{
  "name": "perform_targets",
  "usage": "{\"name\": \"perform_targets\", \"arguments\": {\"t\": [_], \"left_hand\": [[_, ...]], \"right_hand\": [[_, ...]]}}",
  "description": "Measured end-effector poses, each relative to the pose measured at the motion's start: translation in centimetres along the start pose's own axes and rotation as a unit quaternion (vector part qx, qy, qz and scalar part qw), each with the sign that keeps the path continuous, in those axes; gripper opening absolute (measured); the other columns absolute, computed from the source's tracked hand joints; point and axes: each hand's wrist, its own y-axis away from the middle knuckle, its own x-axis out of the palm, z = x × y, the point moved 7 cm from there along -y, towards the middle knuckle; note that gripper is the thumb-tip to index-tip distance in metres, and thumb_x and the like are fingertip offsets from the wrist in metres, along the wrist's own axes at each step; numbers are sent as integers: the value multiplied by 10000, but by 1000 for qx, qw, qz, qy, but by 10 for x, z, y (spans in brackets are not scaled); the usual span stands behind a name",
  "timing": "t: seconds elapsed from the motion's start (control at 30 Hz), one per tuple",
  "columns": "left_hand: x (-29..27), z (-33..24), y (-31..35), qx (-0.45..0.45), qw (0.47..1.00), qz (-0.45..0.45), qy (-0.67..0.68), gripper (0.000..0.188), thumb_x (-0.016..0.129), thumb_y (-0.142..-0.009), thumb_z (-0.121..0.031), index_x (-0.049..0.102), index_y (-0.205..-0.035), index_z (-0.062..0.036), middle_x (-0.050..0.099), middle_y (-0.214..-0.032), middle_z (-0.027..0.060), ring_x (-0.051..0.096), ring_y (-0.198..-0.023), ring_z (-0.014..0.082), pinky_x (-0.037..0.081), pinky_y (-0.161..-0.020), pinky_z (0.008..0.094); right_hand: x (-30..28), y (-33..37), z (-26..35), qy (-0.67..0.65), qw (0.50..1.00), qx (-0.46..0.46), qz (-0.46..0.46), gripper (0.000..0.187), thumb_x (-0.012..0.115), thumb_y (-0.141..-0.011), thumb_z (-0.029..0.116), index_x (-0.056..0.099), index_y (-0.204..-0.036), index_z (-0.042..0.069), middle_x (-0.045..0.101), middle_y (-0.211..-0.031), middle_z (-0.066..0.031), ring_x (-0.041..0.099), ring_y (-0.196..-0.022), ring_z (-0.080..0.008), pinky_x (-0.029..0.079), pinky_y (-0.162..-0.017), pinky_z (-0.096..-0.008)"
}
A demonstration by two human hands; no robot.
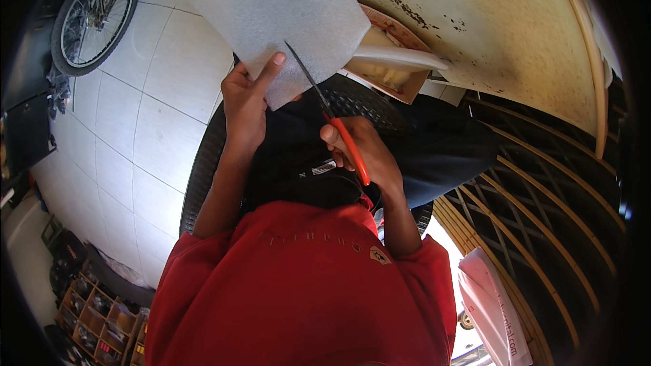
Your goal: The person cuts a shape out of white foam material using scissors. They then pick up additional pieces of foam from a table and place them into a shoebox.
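Note:
A sheet of thin white foam [285, 3] hangs in front of me at the top of the view. My left hand [247, 102] pinches its near edge, thumb on top and the other fingers mostly underneath. Scissors with red handles [349, 146] are in my right hand [369, 149], fingers wrapped around the grips. Their dark blade lies over the sheet, its tip pointing up and left, just right of my left thumb. The second blade cannot be made out, and whether the sheet lies between the blades is unclear.
Below the sheet stands an open cardboard box [407, 85] beside a stained pale panel [488, 27]. A bicycle wheel [95, 20] is at the upper left on white floor tiles [169, 95]. A folding lattice gate [536, 217] spans the right; a compartment box [98, 318] sits lower left.

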Motion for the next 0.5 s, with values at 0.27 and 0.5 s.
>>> {"name": "perform_targets", "arguments": {"t": [0.27,0.5], "left_hand": [[-6,9,2,16,998,-38,-52,271,803,-789,-129,672,-927,64,698,-865,116,656,-730,128,541,-669,268],[2,10,14,-4,996,9,-84,269,814,-778,-140,682,-909,55,702,-832,105,651,-702,115,527,-644,257]], "right_hand": [[1,-3,8,43,999,-25,-4,839,385,-816,826,502,-601,24,471,-486,-34,497,-429,-115,364,-400,-270],[2,-13,20,23,999,-22,-10,864,358,-792,858,495,-593,28,460,-479,-26,494,-425,-113,364,-401,-271]]}}
